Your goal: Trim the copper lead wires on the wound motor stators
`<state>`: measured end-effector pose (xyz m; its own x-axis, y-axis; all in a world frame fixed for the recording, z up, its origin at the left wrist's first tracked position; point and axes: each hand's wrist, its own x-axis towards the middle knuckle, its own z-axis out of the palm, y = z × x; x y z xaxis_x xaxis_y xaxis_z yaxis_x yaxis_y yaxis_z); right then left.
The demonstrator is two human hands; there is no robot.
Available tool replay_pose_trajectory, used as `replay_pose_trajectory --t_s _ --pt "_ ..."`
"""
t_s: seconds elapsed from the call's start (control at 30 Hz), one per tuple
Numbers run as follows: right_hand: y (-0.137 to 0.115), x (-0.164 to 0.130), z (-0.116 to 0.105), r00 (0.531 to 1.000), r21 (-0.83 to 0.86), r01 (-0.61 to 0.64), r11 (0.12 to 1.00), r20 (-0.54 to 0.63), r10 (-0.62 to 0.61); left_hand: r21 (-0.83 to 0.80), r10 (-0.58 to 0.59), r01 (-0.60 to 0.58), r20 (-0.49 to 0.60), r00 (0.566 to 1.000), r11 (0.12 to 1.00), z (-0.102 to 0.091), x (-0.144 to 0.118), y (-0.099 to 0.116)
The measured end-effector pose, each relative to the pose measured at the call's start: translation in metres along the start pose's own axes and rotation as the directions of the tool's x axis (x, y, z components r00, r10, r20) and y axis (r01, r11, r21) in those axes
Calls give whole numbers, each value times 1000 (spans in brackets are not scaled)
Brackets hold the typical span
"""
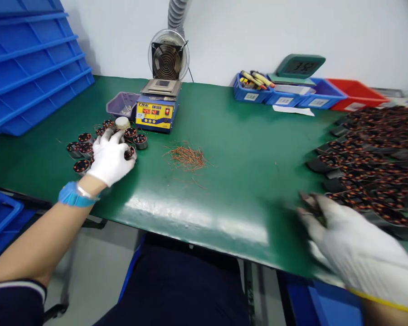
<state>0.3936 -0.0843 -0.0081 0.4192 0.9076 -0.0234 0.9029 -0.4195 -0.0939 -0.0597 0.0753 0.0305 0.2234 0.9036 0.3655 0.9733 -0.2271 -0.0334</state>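
Both gloved hands on the green worktop (224, 149), one at each pile of wound coils.

Your left hand (110, 158) lies spread over the small cluster of round coils (85, 145) just in front of the yellow-faced heater box (156, 113), its grip loose and holding nothing you can see. Your right hand (353, 249) is blurred at the edge of the big heap of coils (377, 158); something dark sits at its fingertips, but you cannot tell whether it is gripped. Copper wire scraps (187, 157) lie between.

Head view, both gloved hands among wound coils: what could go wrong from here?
The left hand lies on a tight cluster of small round copper-wound coils; a sweep could roll some off the green table's near edge. The blurred right hand grips something dark by the heap of copper-wound parts on black trays, which could be jostled.
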Motion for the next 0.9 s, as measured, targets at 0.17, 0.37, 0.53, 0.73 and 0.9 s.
replay_pose_trajectory --t_s 0.17,0.37,0.53,0.73,0.9 --pt "-54 -6 0 991 -218 131 967 -9 -137 -268 305 -268 104 947 925 -24 -62 64" --pt "-55 -15 3 913 -154 295 943 -245 -326 -439 175 -170 -30 984 882 2 -101 101" --pt "-116 -53 0 824 418 557 717 -174 -539 -749 125 -22 81 989 663 13 -109 91" --pt "-201 -58 -1 805 600 440 668 66 -590 -839 121 114 208 971 533 9 -103 93" --pt "-205 -45 1 834 515 399 759 141 -534 -827 55 178 245 968 534 9 -101 97"
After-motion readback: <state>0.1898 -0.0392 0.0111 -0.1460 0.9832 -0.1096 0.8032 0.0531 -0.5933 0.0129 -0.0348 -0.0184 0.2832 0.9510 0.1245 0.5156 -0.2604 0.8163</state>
